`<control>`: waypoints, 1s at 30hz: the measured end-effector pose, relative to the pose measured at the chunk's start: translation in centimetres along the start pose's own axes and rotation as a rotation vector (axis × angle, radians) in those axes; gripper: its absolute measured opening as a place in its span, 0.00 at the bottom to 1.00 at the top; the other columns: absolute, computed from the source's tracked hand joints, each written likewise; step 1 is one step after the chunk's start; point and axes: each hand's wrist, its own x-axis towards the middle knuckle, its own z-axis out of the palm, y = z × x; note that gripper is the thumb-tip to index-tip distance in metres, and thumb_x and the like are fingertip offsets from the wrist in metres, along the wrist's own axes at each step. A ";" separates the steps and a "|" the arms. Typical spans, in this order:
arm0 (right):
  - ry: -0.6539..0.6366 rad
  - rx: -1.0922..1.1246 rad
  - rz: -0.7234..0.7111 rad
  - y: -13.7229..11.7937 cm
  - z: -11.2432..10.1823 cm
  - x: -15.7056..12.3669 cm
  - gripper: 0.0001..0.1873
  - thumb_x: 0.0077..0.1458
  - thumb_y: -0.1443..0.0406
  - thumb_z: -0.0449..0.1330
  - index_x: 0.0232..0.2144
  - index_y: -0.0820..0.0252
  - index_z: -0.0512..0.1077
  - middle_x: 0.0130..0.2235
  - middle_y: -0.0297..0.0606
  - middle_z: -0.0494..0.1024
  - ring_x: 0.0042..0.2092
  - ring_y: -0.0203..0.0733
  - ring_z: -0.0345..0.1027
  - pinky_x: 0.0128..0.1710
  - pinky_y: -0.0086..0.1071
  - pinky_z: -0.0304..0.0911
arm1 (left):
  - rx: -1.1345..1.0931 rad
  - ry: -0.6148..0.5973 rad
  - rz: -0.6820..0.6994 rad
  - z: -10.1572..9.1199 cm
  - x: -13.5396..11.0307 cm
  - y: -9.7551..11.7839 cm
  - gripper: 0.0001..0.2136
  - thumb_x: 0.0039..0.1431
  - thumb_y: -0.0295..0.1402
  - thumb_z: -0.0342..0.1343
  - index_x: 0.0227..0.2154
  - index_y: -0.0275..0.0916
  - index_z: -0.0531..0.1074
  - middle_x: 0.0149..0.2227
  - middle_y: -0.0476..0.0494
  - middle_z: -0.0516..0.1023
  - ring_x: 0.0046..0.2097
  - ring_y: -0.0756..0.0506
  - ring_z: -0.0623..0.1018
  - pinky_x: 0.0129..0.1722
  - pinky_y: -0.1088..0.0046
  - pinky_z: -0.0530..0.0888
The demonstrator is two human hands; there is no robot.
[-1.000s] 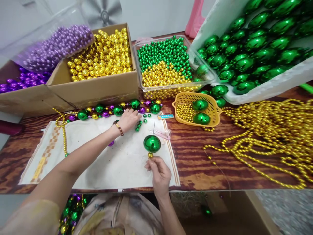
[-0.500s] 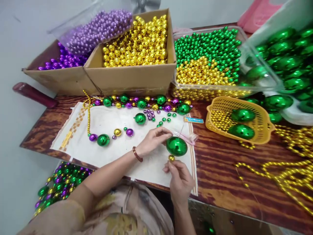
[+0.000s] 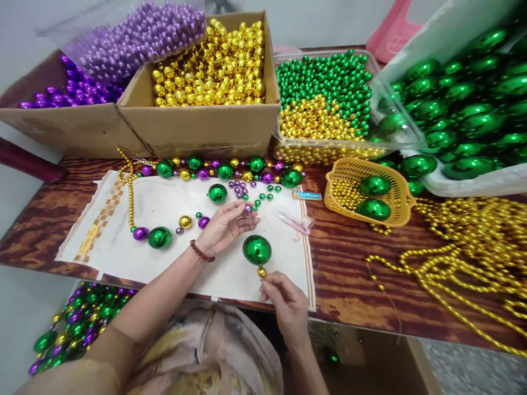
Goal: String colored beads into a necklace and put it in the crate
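My left hand (image 3: 225, 226) pinches a small purple bead (image 3: 248, 208) at the top end of a thin needle or wire (image 3: 251, 224). A large green bead (image 3: 257, 249) sits lower on that wire, with a small gold bead (image 3: 262, 271) just under it. My right hand (image 3: 285, 300) is closed with its fingertips at the gold bead, gripping the lower end; what lies inside the fingers is hidden. Small purple beads (image 3: 237, 189) and small green beads (image 3: 269, 196) lie loose on the white cloth (image 3: 173, 266) beyond my left hand.
A finished-looking bead string (image 3: 225, 170) runs along the cloth's back edge. Behind stand cardboard boxes (image 3: 197, 129) and a clear plastic bin (image 3: 349, 145) of beads. A yellow basket (image 3: 341, 207), pink-handled tool (image 3: 296, 222) and gold bead chains (image 3: 436, 274) lie rightward.
My left hand has left the side of the large green bead and is now above it with a small purple bead at the wire's tip. The camera view has shifted right.
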 end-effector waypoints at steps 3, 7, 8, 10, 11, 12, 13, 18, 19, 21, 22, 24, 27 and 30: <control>0.007 0.005 0.016 -0.3 -0.4 -0.3 0.10 0.61 0.62 0.61 0.29 0.59 0.75 0.24 0.33 0.73 0.23 0.35 0.68 0.24 0.27 0.63 | -0.025 -0.013 -0.018 0.2 0.0 0.0 0.09 0.59 0.32 0.63 0.40 0.34 0.76 0.35 0.42 0.80 0.37 0.45 0.82 0.44 0.67 0.76; 0.000 0.009 0.036 -0.6 -0.7 -0.5 0.10 0.61 0.62 0.61 0.28 0.60 0.74 0.23 0.32 0.72 0.23 0.34 0.66 0.23 0.26 0.62 | -0.069 0.004 -0.034 0.3 0.1 -0.1 0.08 0.62 0.33 0.60 0.39 0.33 0.77 0.34 0.42 0.80 0.36 0.47 0.82 0.46 0.67 0.77; 0.003 0.013 0.035 -0.6 -0.7 -0.6 0.09 0.61 0.63 0.61 0.29 0.60 0.74 0.23 0.32 0.72 0.23 0.34 0.66 0.24 0.26 0.62 | -0.075 0.013 -0.039 0.2 0.1 -0.1 0.08 0.63 0.33 0.59 0.39 0.33 0.77 0.33 0.43 0.80 0.36 0.47 0.82 0.46 0.67 0.77; 0.013 0.022 0.028 -0.7 -0.7 -0.6 0.09 0.61 0.63 0.61 0.29 0.59 0.74 0.23 0.31 0.71 0.23 0.34 0.65 0.24 0.25 0.62 | -0.076 0.021 -0.046 0.1 0.2 -0.1 0.08 0.63 0.33 0.59 0.38 0.32 0.77 0.32 0.43 0.79 0.36 0.47 0.82 0.47 0.66 0.77; 0.016 0.028 0.024 -0.8 -0.6 -0.6 0.09 0.61 0.63 0.61 0.29 0.59 0.74 0.23 0.31 0.71 0.23 0.33 0.66 0.24 0.25 0.62 | -0.070 0.014 -0.045 0.1 0.2 -0.1 0.08 0.63 0.33 0.59 0.38 0.32 0.77 0.32 0.43 0.79 0.36 0.47 0.82 0.47 0.66 0.77; 0.016 0.035 0.023 -0.8 -0.6 -0.6 0.09 0.61 0.63 0.61 0.29 0.59 0.74 0.24 0.31 0.71 0.23 0.33 0.66 0.24 0.25 0.62 | -0.063 -0.001 -0.043 0.0 0.2 -0.1 0.08 0.62 0.32 0.60 0.39 0.31 0.77 0.32 0.42 0.79 0.36 0.47 0.82 0.47 0.65 0.77; 0.014 0.041 0.024 -0.9 -0.6 -0.6 0.08 0.61 0.63 0.61 0.29 0.59 0.74 0.24 0.31 0.72 0.23 0.33 0.66 0.23 0.25 0.62 | -0.056 -0.019 -0.040 -0.1 0.2 -0.1 0.08 0.62 0.32 0.60 0.39 0.31 0.77 0.33 0.42 0.79 0.36 0.46 0.82 0.48 0.64 0.77; 0.026 0.061 0.039 -1.1 -0.6 -0.4 0.09 0.60 0.62 0.62 0.29 0.59 0.74 0.23 0.31 0.71 0.22 0.34 0.66 0.23 0.26 0.62 | -0.036 -0.094 -0.038 -0.1 0.1 0.0 0.08 0.63 0.31 0.59 0.42 0.33 0.78 0.34 0.42 0.78 0.37 0.47 0.82 0.52 0.60 0.76; 0.037 0.057 0.039 -1.1 -0.6 -0.4 0.09 0.60 0.62 0.62 0.29 0.59 0.74 0.23 0.31 0.71 0.22 0.33 0.65 0.23 0.26 0.62 | -0.036 -0.097 -0.038 -0.1 0.0 0.0 0.08 0.63 0.31 0.59 0.41 0.33 0.78 0.34 0.43 0.78 0.37 0.47 0.82 0.53 0.60 0.76; 0.057 0.048 0.041 -1.1 -0.6 -0.4 0.09 0.60 0.62 0.62 0.29 0.60 0.75 0.22 0.31 0.71 0.21 0.33 0.65 0.22 0.26 0.62 | -0.038 -0.099 -0.034 0.0 0.0 0.0 0.08 0.62 0.31 0.59 0.41 0.33 0.78 0.34 0.43 0.78 0.37 0.47 0.81 0.53 0.59 0.76; 0.065 0.043 0.045 -1.1 -0.6 -0.4 0.09 0.60 0.62 0.62 0.29 0.60 0.75 0.22 0.31 0.71 0.21 0.34 0.65 0.22 0.26 0.62 | -0.037 -0.097 -0.032 0.1 0.0 0.1 0.08 0.62 0.31 0.59 0.41 0.33 0.78 0.34 0.44 0.77 0.37 0.47 0.81 0.52 0.58 0.76; 0.079 0.038 0.061 -1.1 -0.6 -0.5 0.09 0.59 0.61 0.62 0.29 0.60 0.75 0.22 0.31 0.71 0.21 0.34 0.65 0.22 0.26 0.62 | -0.027 -0.091 -0.028 0.1 0.0 0.1 0.08 0.62 0.32 0.60 0.41 0.34 0.78 0.34 0.44 0.77 0.37 0.47 0.81 0.53 0.58 0.75; 0.100 0.041 0.085 -1.3 -0.5 -0.6 0.10 0.58 0.60 0.63 0.29 0.60 0.75 0.22 0.32 0.71 0.20 0.35 0.65 0.21 0.27 0.62 | -0.008 -0.090 -0.019 0.0 0.0 0.2 0.09 0.61 0.33 0.61 0.42 0.35 0.77 0.33 0.45 0.77 0.36 0.48 0.81 0.53 0.56 0.75; 0.119 0.032 0.097 -1.5 -0.3 -0.5 0.11 0.58 0.59 0.63 0.28 0.60 0.74 0.21 0.31 0.71 0.21 0.35 0.65 0.22 0.27 0.62 | 0.007 -0.074 0.004 0.0 0.1 0.0 0.10 0.57 0.34 0.64 0.40 0.35 0.77 0.32 0.46 0.76 0.35 0.47 0.81 0.51 0.57 0.75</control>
